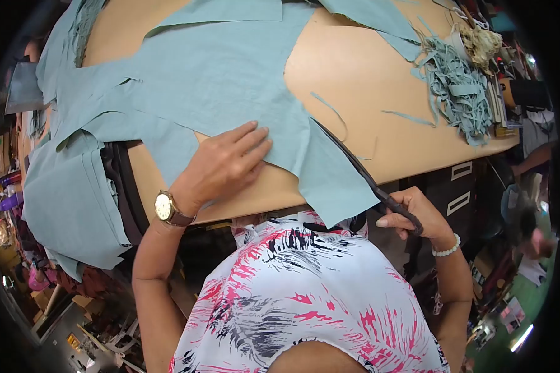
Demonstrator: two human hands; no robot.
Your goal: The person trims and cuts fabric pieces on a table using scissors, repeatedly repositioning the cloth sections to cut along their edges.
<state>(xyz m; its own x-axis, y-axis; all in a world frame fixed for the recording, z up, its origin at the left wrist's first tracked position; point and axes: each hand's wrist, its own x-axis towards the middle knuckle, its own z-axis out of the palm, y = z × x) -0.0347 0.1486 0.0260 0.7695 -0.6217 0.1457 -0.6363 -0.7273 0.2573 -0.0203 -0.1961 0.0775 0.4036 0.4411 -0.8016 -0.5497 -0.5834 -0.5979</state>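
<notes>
A light blue-green piece of fabric (211, 74) lies across the wooden table, and one flap of it hangs over the front edge. My left hand (224, 163) rests flat on the cloth near that edge, fingers stretched out, with a watch on the wrist. To its right, my right hand (422, 212) is closed around the handles of long dark scissors (358, 166). The blades run up and left along the right side of the hanging flap, their tips at a corner of the fabric. How far apart the blades are, I cannot tell.
Thin fabric strips (460, 93) are heaped on the right of the table (354, 68), with a few loose ones nearer the scissors. Folded cloth (68, 193) hangs off the left edge. Dark drawers (460, 186) stand below the table at the right.
</notes>
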